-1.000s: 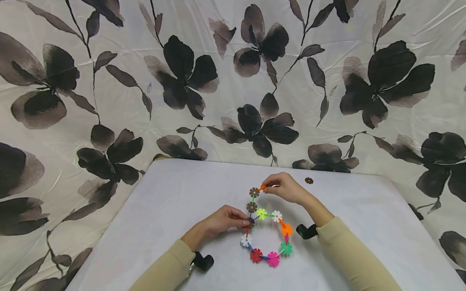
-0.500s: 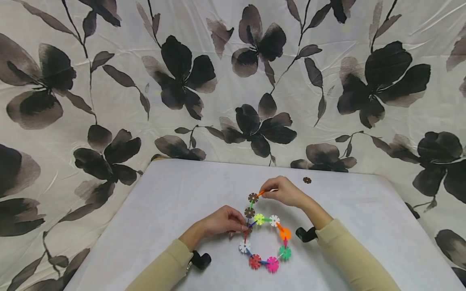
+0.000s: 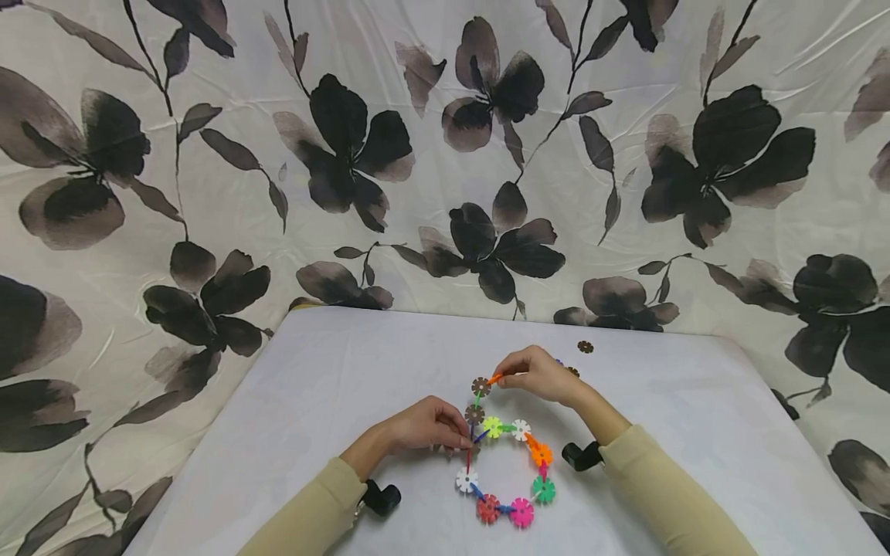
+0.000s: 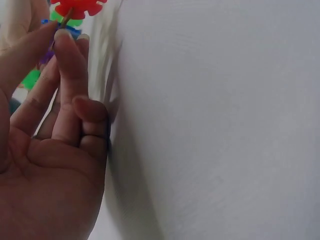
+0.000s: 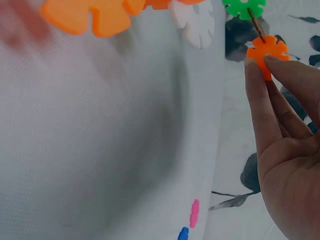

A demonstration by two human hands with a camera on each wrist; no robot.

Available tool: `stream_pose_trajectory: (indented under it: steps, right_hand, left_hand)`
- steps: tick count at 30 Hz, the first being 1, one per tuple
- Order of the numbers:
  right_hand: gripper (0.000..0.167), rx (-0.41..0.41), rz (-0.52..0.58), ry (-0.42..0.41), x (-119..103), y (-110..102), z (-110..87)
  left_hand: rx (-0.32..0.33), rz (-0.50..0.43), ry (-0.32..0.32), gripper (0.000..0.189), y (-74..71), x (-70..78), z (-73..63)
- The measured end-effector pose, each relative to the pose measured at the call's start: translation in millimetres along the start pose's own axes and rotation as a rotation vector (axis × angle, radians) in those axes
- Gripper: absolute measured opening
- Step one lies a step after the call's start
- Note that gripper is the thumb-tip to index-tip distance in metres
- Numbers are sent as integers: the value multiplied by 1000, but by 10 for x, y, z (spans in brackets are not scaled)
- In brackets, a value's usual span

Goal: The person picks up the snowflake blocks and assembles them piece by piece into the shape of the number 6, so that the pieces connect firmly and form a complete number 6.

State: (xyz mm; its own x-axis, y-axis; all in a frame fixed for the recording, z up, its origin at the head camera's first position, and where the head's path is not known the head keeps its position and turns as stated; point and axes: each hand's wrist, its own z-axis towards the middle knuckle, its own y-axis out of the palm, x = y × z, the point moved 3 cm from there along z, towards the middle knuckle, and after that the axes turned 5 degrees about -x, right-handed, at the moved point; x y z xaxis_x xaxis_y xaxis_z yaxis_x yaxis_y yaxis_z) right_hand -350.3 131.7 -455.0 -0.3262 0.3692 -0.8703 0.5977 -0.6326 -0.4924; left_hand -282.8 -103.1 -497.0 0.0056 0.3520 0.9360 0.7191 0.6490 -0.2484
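A ring of notched plastic discs, linked edge to edge, hangs or stands between the hands; the pink disc (image 3: 522, 513) and green disc (image 3: 544, 489) are at its near side. My left hand (image 3: 424, 425) pinches a brown disc at the ring's left side, mostly hidden by the fingertips. In the left wrist view a red disc (image 4: 82, 6) joins it. From there a short chain with brown discs (image 3: 481, 387) leads up and away. At its end, my right hand (image 3: 535, 371) pinches an orange disc (image 5: 267, 50) between thumb and index finger.
A loose brown disc (image 3: 585, 347) lies near the table's back edge. Another brown disc (image 3: 573, 372) shows partly behind my right wrist. The right wrist view has pink (image 5: 194, 213) and blue (image 5: 183, 233) pieces by the table edge. Floral cloth (image 3: 487, 154) hangs behind.
Both hands keep their pinches while the ring and chain shift slightly nearer to me. My right hand comes down a little, and loose pieces show behind its wrist.
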Motion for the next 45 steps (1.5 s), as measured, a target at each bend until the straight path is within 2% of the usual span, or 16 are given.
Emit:
stream_pose_trajectory:
  steps: [4, 7, 13, 19, 24, 32, 37, 45]
  right_hand:
    - [16, 0, 17, 5, 18, 12, -1]
    - [16, -2, 24, 7, 36, 17, -2]
    - [17, 1, 4, 6, 71, 34, 2]
    - [13, 18, -22, -14, 41, 40, 13]
    - [10, 19, -64, -55, -39, 34, 11]
    - [9, 25, -71, -109, -95, 34, 5]
    - [7, 21, -106, -123, -110, 29, 6]
    - [11, -41, -231, -205, -261, -25, 39]
  left_hand:
    - [15, 18, -33, 17, -54, -10, 5]
    - [76, 32, -41, 26, -106, -21, 30]
    - [237, 8, 52, 30, -135, 11, 153]
    - [314, -132, 93, 24, -94, 38, 232]
    - [325, -216, 116, 23, -78, 23, 258]
    - [322, -247, 149, 24, -81, 19, 282]
    - [326, -313, 177, 23, -64, 11, 310]
    - [340, -265, 224, 23, -58, 52, 339]
